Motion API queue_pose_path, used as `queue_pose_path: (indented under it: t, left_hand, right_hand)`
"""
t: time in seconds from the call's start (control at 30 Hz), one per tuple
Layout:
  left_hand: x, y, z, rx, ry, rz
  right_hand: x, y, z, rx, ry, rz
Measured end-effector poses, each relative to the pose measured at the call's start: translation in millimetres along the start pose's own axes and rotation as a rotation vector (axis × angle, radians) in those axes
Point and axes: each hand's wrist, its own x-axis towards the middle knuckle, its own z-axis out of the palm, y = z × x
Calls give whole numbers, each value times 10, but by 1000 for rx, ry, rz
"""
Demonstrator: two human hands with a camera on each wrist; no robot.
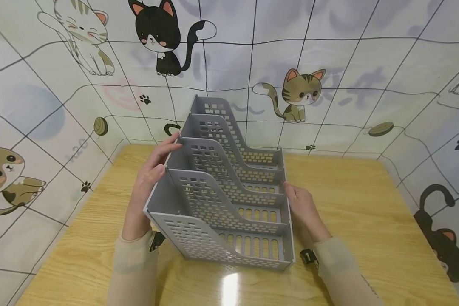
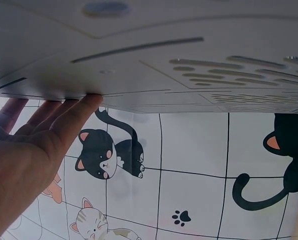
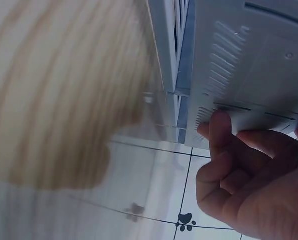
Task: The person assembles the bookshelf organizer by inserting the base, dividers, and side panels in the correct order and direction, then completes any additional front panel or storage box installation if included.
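Observation:
A grey plastic file rack [image 1: 288,242] with several slots stands over the table between my two hands, its tall side to the left and its low side to the right. My left hand [image 1: 147,182] lies along the tall outer side, fingertips at the upper edge. Its fairly straight fingers [image 2: 71,120] touch the panel in the left wrist view. At the low side my right hand [image 1: 302,206] holds the rack, thumb by the rim. Bent fingers [image 3: 220,130] of that hand bear on the outer wall in the right wrist view. Cut-out slots pattern the dividers and base.
A wood-grain table [image 1: 367,221] lies beneath the rack. White wall sheets [image 1: 229,63] with grid lines and cartoon cats close off the back and both sides. A dark band [image 1: 309,256] sits at my right wrist.

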Motion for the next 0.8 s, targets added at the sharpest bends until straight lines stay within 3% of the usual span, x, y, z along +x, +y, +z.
queue_pose_path:
  t: [0.4, 0.8]
  left_hand:
    - [15, 5, -3, -14, -3, 5]
    - [-6, 0, 7, -8, 20, -10]
  right_hand:
    - [-10, 9, 37, 28, 12, 36]
    - [-13, 54, 61, 28, -50, 48]
